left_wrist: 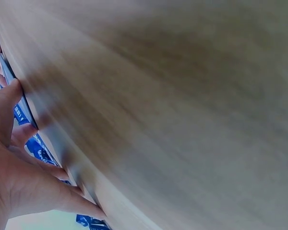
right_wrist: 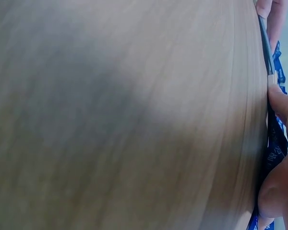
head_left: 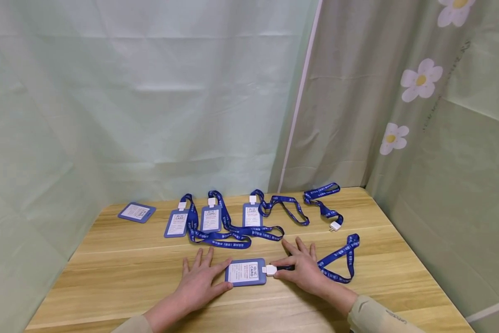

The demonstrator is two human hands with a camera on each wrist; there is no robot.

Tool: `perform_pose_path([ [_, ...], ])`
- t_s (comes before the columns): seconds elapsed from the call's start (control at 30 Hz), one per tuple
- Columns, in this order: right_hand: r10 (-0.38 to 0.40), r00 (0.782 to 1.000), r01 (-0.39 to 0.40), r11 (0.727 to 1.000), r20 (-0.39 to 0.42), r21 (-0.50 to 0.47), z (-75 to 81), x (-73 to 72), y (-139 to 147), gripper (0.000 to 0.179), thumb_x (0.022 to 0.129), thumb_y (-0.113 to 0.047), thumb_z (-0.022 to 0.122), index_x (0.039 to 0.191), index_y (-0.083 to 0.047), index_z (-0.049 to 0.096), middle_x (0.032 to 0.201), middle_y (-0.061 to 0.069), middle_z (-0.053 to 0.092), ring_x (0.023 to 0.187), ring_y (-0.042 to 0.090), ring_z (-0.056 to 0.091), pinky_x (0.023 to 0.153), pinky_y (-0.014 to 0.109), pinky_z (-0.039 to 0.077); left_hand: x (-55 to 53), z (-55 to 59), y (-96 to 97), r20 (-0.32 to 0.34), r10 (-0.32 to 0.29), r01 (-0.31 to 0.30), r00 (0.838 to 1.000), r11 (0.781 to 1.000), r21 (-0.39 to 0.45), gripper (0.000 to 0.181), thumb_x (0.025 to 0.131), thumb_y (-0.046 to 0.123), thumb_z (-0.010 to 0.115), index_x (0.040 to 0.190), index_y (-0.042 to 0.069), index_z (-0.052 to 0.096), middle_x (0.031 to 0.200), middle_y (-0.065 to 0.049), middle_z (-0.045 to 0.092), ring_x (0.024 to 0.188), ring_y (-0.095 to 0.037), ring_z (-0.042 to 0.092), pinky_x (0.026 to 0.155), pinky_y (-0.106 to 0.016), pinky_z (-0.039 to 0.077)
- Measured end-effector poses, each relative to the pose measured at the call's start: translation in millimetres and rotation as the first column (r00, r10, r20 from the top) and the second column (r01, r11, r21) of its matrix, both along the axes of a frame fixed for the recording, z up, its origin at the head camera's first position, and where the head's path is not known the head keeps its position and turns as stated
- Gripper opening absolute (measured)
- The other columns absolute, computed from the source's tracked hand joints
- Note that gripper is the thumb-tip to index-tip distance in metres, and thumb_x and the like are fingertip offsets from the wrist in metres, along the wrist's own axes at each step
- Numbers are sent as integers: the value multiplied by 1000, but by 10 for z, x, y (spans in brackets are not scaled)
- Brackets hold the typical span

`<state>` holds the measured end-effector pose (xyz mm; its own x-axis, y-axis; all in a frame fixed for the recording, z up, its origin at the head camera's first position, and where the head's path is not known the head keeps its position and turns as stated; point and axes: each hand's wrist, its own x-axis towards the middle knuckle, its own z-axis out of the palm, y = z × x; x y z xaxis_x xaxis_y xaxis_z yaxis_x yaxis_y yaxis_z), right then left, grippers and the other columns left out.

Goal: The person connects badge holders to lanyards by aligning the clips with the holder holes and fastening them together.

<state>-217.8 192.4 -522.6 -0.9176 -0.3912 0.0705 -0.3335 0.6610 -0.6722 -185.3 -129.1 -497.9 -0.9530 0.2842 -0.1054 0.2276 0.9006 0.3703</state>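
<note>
A blue badge holder [head_left: 262, 277] with a white ID/IC CARD insert [head_left: 237, 273] lies on the table, its long side running left to right. My left hand [head_left: 197, 282] has its fingers spread, with thumb and forefinger touching the holder's left end corners. At the other end, my right hand [head_left: 305, 270] pinches the white plastic clip [head_left: 271, 270] between thumb and forefinger, right beside the holder. The blue lanyard [head_left: 351, 259] runs from this clip under my right hand and loops out to the right. Both wrist views show the fingertips low at the tabletop.
Toward the back lie three badge holders [head_left: 176, 224] attached to blue lanyards [head_left: 224, 240]. A loose badge holder [head_left: 137, 212] is at the back left, and a separate lanyard [head_left: 322, 203] with a white clip at the back right. Curtains [head_left: 170, 92] hang behind the wooden table [head_left: 120, 286].
</note>
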Motion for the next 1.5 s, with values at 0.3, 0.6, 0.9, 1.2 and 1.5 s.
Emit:
perform_pose_path([
  [0.3, -14, 1000, 15, 1000, -5, 15, 4, 5, -11, 27, 83, -41, 84, 109, -34, 82, 161, 16, 38, 150, 54, 10, 111, 75, -13, -4, -18, -2, -17, -1, 1, 1000, 1000, -9, 67, 88, 66, 68, 146, 35, 59, 162, -27, 27, 148, -57, 14, 107, -84, 2],
  [0.6, -24, 1000, 24, 1000, 6, 3, -1, -5, -8, 24, 83, -41, 85, 107, -37, 81, 161, 14, 38, 151, 53, 11, 111, 75, -14, 7, -6, 1, -17, 4, -5, 1000, 1000, -13, 68, 86, 66, 69, 145, 33, 60, 162, -27, 29, 148, -57, 16, 107, -84, 3],
  [0.9, -33, 999, 33, 999, 4, -2, 0, -4, -6, 24, 82, -42, 86, 105, -36, 81, 160, 15, 40, 151, 53, 12, 111, 76, -13, 18, 18, -27, -44, -5, 4, 999, 1000, -5, 71, 87, 63, 71, 148, 29, 57, 161, -26, 32, 147, -57, 20, 107, -84, 6],
  [1.2, -48, 999, 48, 999, 7, -3, 4, -15, -4, 23, 80, -42, 87, 102, -37, 81, 159, 14, 42, 150, 53, 14, 111, 76, -13, 5, 31, -23, -35, -14, 14, 999, 1000, 1, 68, 85, 66, 71, 144, 34, 61, 162, -22, 33, 147, -57, 19, 107, -84, 6],
  [1.5, -50, 998, 51, 999, -45, 19, 25, 10, 0, 19, 83, -33, 86, 100, -38, 80, 155, 13, 48, 149, 52, 20, 111, 78, -7, 22, 49, -94, -69, -24, 25, 997, 1000, 15, 66, 85, 60, 75, 142, 30, 63, 158, -21, 40, 145, -55, 27, 108, -82, 14],
])
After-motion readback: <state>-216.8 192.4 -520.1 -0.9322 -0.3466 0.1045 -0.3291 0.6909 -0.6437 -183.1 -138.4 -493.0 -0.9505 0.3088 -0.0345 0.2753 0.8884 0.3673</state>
